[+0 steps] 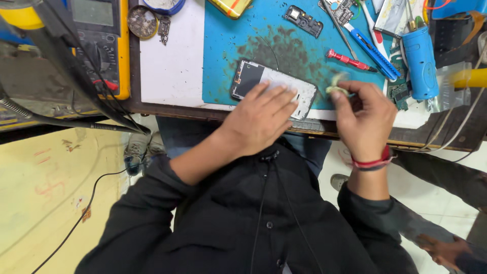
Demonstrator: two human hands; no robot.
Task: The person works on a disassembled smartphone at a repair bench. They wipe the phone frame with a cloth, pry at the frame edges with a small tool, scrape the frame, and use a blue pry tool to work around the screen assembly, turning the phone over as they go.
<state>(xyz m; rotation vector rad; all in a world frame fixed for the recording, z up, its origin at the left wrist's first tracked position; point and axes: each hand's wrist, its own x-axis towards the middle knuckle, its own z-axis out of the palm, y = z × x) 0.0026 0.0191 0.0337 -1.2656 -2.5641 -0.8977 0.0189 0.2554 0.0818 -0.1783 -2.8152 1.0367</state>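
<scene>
Hands work: left hand (pixel 261 119) pins phone frame (pixel 274 86), right hand (pixel 362 114) pinches pale scrap (pixel 337 87).

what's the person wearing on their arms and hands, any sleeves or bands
Both hands are bare, no gloves. The left hand comes out of a black long sleeve pushed up the forearm. The right hand has a red band with a dark edge round the wrist, above a black sleeve of the same dark buttoned garment.

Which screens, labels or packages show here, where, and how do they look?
Grey rectangular meter screen: top left, on yellow-black multimeter, blank.
Opened phone frame: blue mat, under left hand; dark and white inside.
Clear plastic packet: top right, among tools.
Right hand pinches a pale scrap.
</scene>
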